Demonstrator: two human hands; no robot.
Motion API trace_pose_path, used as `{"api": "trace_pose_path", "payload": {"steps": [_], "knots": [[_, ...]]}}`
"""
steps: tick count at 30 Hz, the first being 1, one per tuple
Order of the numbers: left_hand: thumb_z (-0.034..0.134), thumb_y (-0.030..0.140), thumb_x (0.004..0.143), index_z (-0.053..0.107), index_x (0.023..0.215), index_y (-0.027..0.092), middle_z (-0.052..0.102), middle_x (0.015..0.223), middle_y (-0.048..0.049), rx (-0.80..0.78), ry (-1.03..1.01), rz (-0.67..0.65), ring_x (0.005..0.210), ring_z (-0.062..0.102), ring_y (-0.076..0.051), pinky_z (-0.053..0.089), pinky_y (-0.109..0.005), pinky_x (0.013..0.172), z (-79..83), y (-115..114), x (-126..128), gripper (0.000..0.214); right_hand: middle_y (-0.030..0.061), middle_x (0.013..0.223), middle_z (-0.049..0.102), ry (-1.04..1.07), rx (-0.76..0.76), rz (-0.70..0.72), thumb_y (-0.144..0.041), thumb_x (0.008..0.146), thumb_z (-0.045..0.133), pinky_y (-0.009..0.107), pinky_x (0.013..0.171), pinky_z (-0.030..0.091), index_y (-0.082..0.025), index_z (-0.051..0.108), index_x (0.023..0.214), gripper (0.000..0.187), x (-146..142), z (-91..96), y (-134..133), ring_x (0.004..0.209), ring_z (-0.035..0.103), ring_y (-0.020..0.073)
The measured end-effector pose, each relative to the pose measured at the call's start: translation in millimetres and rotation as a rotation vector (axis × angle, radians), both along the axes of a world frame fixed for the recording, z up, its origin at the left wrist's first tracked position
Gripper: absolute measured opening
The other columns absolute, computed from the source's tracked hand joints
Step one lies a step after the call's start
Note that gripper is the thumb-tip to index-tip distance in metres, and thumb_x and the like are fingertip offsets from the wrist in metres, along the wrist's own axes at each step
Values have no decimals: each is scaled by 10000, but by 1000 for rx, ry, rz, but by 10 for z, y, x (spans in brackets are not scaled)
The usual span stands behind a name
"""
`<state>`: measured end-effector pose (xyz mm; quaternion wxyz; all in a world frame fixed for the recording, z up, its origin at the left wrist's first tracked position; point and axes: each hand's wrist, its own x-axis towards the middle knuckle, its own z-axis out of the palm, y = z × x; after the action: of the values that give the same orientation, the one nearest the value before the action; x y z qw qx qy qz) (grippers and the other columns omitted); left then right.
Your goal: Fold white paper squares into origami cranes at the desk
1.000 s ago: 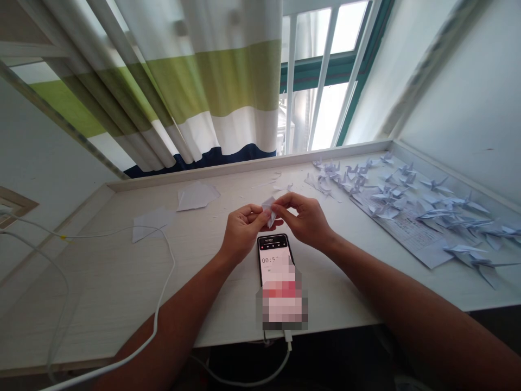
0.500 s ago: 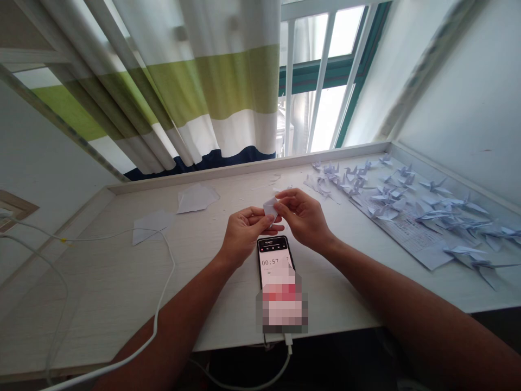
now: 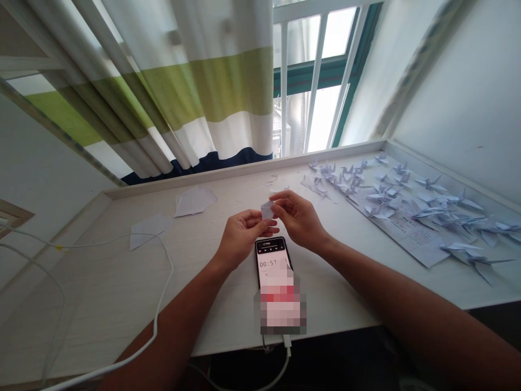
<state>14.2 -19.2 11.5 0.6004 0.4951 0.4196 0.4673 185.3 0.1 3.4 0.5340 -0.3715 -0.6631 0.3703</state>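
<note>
A small folded piece of white paper (image 3: 267,210) is held up between my two hands, just beyond the top of the phone. My left hand (image 3: 242,234) pinches its lower left side, thumb in front and fingers behind. On the right side, my right hand (image 3: 299,218) grips the paper between thumb and fingers. Fingers partly cover the paper, so its exact fold cannot be made out. Below the hands lies the phone (image 3: 269,269), showing a timer; its lower part is blurred out.
Many folded paper cranes (image 3: 382,198) lie at the right, some on a printed sheet (image 3: 423,247). Loose white paper sheets (image 3: 195,201) and another sheet (image 3: 146,231) lie at the left. A white cable (image 3: 169,271) crosses my left arm; a charging cable (image 3: 287,345) runs from the phone.
The view has shifted slightly. Both hands stay on the folded paper, which now faces the camera at a slightly different angle.
</note>
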Motion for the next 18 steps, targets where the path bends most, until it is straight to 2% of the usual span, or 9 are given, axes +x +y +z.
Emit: {"api": "trace_pose_path", "payload": {"steps": [6, 9, 11, 13, 15, 18], "knots": [[925, 399, 700, 723, 935, 105, 813, 833, -134, -3, 26, 28, 739, 800, -256, 653, -334, 681, 26, 15, -17, 427, 36, 900, 732, 60, -61, 58, -179, 903, 621, 366, 810, 587, -194, 597, 1174, 272, 4, 27, 2, 836, 706, 172], [939, 420, 674, 729, 936, 98, 811, 813, -125, -1, 34, 16, 718, 797, -257, 655, -339, 678, 40, 12, -21, 465, 60, 972, 739, 66, -139, 95, -206, 855, 693, 358, 812, 586, -175, 621, 1168, 323, -7, 36, 6, 872, 703, 178], [943, 430, 665, 737, 943, 93, 812, 815, -121, -10, 48, 1, 710, 796, -256, 658, -348, 686, 48, 4, -16, 483, 61, 952, 736, 59, -183, 138, -304, 838, 757, 340, 770, 588, -166, 671, 1048, 266, -15, 32, 9, 844, 700, 179], [938, 438, 671, 745, 951, 92, 816, 838, -124, -14, 61, -10, 723, 798, -257, 662, -355, 701, 53, -6, -8, 485, 41, 835, 720, 37, -207, 145, -425, 831, 784, 302, 664, 561, -165, 687, 869, 280, -18, 22, 14, 749, 680, 168], [931, 446, 680, 749, 964, 91, 819, 870, -131, -11, 71, -13, 745, 801, -262, 663, -364, 719, 58, -10, 2, 490, 8, 666, 655, -24, -195, 65, -512, 835, 774, 264, 552, 475, -167, 663, 713, 382, -11, 9, 23, 623, 610, 139], [941, 458, 656, 744, 958, 85, 817, 862, -137, -19, 80, 0, 743, 801, -270, 662, -376, 725, 65, -6, 14, 518, -8, 555, 587, -116, -150, -19, -588, 865, 726, 252, 501, 382, -167, 632, 599, 507, 14, -10, 44, 535, 507, 106]]}}
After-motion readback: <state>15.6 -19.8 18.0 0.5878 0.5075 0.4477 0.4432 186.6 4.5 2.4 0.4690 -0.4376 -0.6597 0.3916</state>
